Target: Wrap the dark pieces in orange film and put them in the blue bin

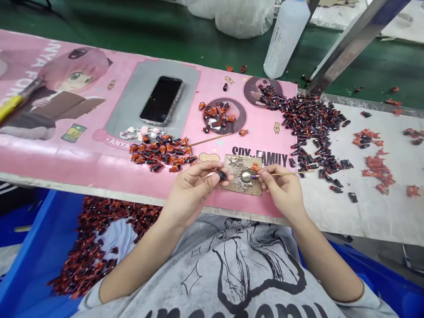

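My left hand (194, 185) pinches a small dark glossy capsule (221, 174) between thumb and fingers. My right hand (281, 190) grips a thin wooden stick (285, 174) with a purple tip. That tip touches a round silver blob (246, 176) on a scuffed metal plate (240, 185), which lies on the pink printed mat (212, 88) between my hands. A small orange scrap (255, 167) sits on the plate's top edge. Left of the plate lies a heap of dark pieces with orange wrapping (162, 152).
A black phone (161, 100) lies on the mat. Many dark pieces (314, 128) spill across a white sheet (380, 221) at right. A blue crate (33, 247) holds more pieces below left. A plastic bottle (286, 37) and a metal post (351, 44) stand at the back.
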